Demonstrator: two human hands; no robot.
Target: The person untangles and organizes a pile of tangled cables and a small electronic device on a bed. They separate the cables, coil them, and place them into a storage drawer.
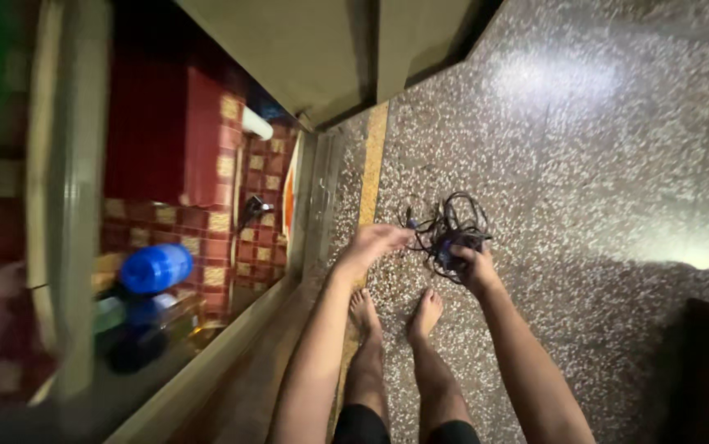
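Evidently, a figure in five entries, seen from beside the standing person.
Cable bundle: a tangle of thin black cables (446,230) hangs in the air between the two hands, above the speckled terrazzo floor (601,164) and just ahead of the bare feet (395,316).
Right hand: the right hand (473,265) is closed round the lower part of the tangle, fingers curled on it.
Left hand: the left hand (375,244) reaches in from the side, fingers extended, tips at a loose strand; whether it pinches that strand cannot be told.
Step in hand: judged as sorting or gathering the tangle while standing.
Next move: likely needs a firm pinch on one strand, drawn clear while the other hand steadies the bulk.
Surroundings: a blue plastic bottle (155,267) lies well apart, beyond the threshold, near a red checked cloth (256,197).
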